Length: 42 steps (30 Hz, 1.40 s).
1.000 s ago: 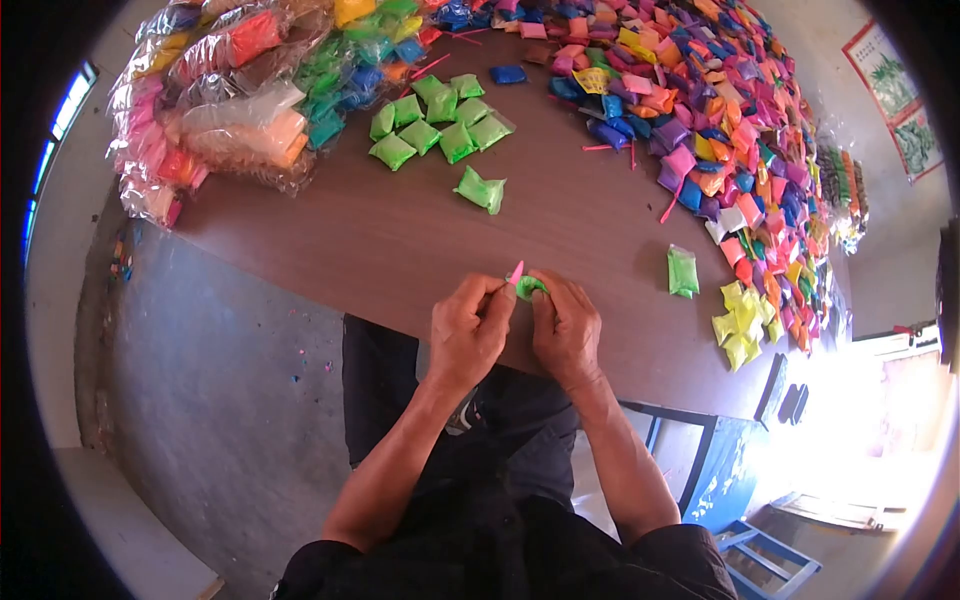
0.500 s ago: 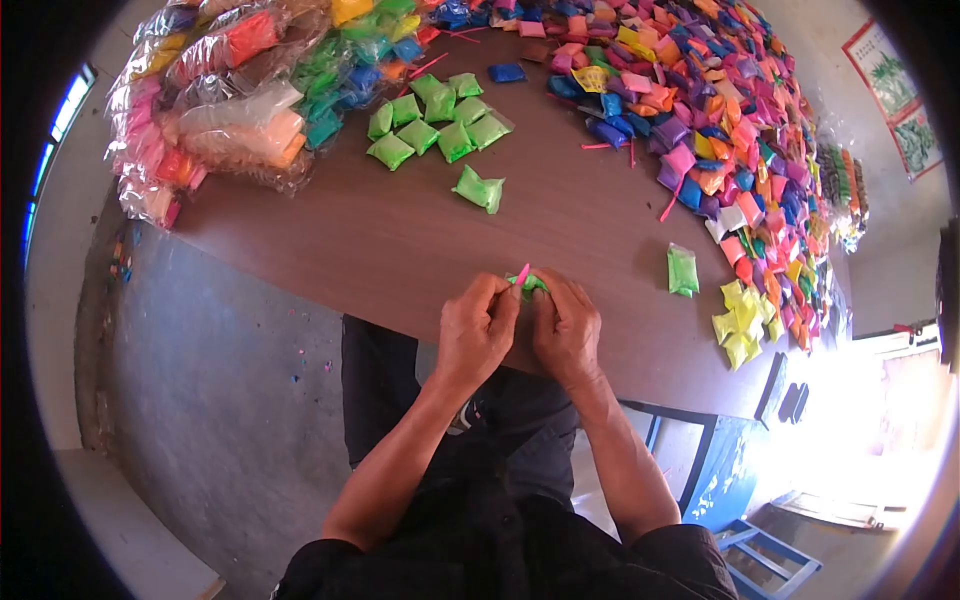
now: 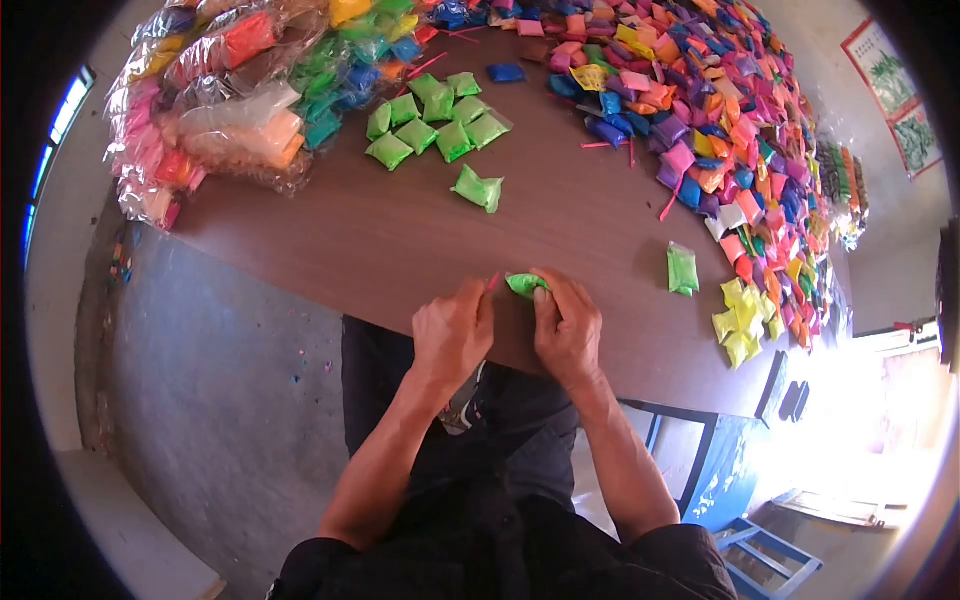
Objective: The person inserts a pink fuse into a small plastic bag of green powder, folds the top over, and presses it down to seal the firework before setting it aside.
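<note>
Fingers of the right hand (image 3: 570,335) are closed on a small green packet (image 3: 523,285), pinching its right end over the tabletop (image 3: 330,250) near its edge. Just left of that packet, and not touching it, the left hand (image 3: 452,332) grips a slim pink piece (image 3: 493,281) — probably a stick, though the fingers hide most of it. Beyond the packet lies a green cluster (image 3: 437,122); to its right, yellow packets (image 3: 741,320). The step seems to be handling packet and pink piece together — any next move calls for a steady pinch on both.
</note>
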Tool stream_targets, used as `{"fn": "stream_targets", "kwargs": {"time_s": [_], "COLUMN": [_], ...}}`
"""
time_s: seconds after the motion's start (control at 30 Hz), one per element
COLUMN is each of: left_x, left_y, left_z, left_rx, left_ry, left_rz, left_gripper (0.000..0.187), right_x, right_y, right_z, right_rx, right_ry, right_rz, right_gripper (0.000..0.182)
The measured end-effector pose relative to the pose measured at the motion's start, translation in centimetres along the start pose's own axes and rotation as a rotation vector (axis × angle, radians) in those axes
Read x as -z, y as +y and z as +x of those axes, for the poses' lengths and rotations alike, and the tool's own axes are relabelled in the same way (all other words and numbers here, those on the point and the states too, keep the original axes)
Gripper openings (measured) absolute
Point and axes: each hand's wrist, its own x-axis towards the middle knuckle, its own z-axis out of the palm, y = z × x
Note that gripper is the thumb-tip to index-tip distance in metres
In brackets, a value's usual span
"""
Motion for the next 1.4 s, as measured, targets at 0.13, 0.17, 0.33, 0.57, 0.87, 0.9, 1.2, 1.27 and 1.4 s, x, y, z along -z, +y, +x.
{"fn": "stream_targets", "kwargs": {"time_s": [0.13, 0.17, 0.33, 0.57, 0.87, 0.9, 1.2, 1.27, 1.4], "left_x": [1.6, 1.9, -0.1, 3.9, 1.3, 0.9, 9.4, 12.0, 4.8], "left_y": [1.5, 2.1, 0.0, -3.6, 1.8, 1.8, -11.7, -10.3, -1.3], "left_z": [0.9, 1.1, 0.4, -0.5, -3.4, -3.4, -1.0, -0.4, 0.0], "left_rx": [0.125, 0.154, 0.018, 0.123, -0.060, -0.039, 0.199, 0.104, -0.007], "left_ry": [-0.023, -0.044, 0.023, 0.118, -0.148, -0.104, 0.293, 0.324, 0.070], "left_rz": [-0.333, -0.466, -0.056, -0.132, -0.032, -0.040, 0.261, 0.343, 0.083], "left_gripper": [0.010, 0.010, 0.012, 0.014, 0.013, 0.016, 0.018, 0.017, 0.007], "right_x": [-0.2, -0.2, 0.1, 2.0, 4.1, 4.3, 4.8, 4.8, 4.9], "right_y": [0.2, 0.3, 0.1, 0.6, 2.5, 2.3, 1.8, 1.8, 2.0], "right_z": [-0.1, -0.1, 0.1, -0.4, -2.0, -2.2, -2.3, -2.0, -2.2], "right_rx": [0.005, 0.012, 0.038, 0.063, 0.024, 0.013, 0.062, 0.067, 0.070], "right_ry": [0.001, -0.002, 0.020, 0.064, 0.022, -0.001, 0.021, 0.012, -0.011], "right_rz": [0.019, 0.022, 0.053, -0.165, -0.294, -0.286, -0.246, -0.228, -0.248], "right_gripper": [0.022, 0.022, 0.024, 0.026, 0.037, 0.039, 0.040, 0.038, 0.034]}}
